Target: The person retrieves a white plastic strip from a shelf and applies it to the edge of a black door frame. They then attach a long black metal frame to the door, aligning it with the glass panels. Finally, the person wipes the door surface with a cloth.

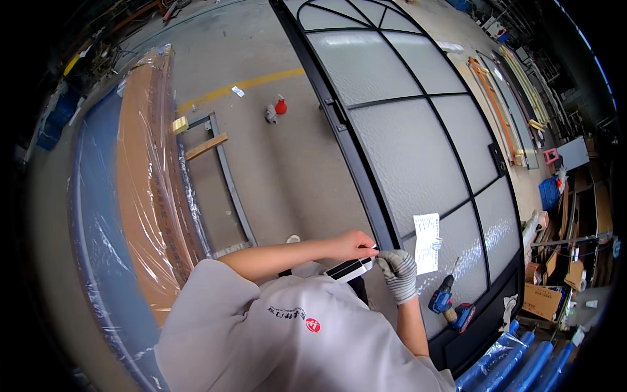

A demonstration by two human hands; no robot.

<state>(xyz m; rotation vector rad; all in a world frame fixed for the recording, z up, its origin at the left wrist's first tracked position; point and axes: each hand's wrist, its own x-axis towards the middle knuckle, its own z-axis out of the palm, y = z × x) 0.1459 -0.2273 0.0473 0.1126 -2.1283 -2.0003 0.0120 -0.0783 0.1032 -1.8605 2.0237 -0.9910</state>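
Glass door (403,124): black frame with dark bars; runs from beside the fingers up and away, its near edge just right of the left fingers.
Paper sheet (427,242): on the glass, right of the right fingers, near.
Drill (443,297): blue and black, on the door, right of and below the right fingers, bit pointing up.
Metal frame (230,179): on the floor, left of and above the left fingers; a wooden strip (206,146) crosses it.
Wrapped panel (140,189): tall, in clear plastic, farther left of the fingers.
Red bottle (281,106): on the floor, well above and left of the fingers.
Blue rolls (506,356): below and right of the fingers, past the drill.
Obstruction: the grey shirt (274,340) fills the area below the fingers; the blue rolls are cut off by the lower rim.
Black-and-white box (349,269): just below the left fingers, tilted, its upper end at the right fingers; contact not certain.
Left hand (356,244): bare, forearm extended from the left, fingers curled inward; their hold cannot be told.
Right hand (398,271): striped glove, raised from below, fingers bent toward the left hand; gap and hold cannot be told.
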